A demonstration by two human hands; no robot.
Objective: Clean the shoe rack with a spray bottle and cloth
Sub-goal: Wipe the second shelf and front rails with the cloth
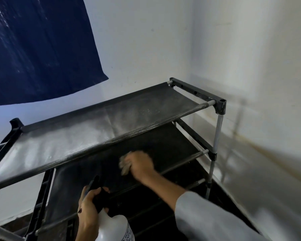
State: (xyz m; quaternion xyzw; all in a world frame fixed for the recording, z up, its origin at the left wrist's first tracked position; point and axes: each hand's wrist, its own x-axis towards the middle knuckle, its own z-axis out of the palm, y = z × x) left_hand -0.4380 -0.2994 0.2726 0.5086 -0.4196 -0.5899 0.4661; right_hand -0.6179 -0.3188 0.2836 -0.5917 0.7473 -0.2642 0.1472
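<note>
I see the black fabric-shelved shoe rack with grey metal tubes standing in the white-walled corner, its top shelf dusty. My right hand presses a crumpled beige cloth on the second shelf, grip bunched around it. Near left, my left hand holds the white plastic spray bottle by its black trigger head; contents unseen. A dark blue hanging fabric fills far left.

We see the black shoe rack with a dusty, greyish top shelf just above our right hand. Under that hand, on the darker second shelf, lies a blurred tan cloth, apparently bunched. Our left hand grips the white spray bottle by its black trigger head, tilted toward the rack.
</note>
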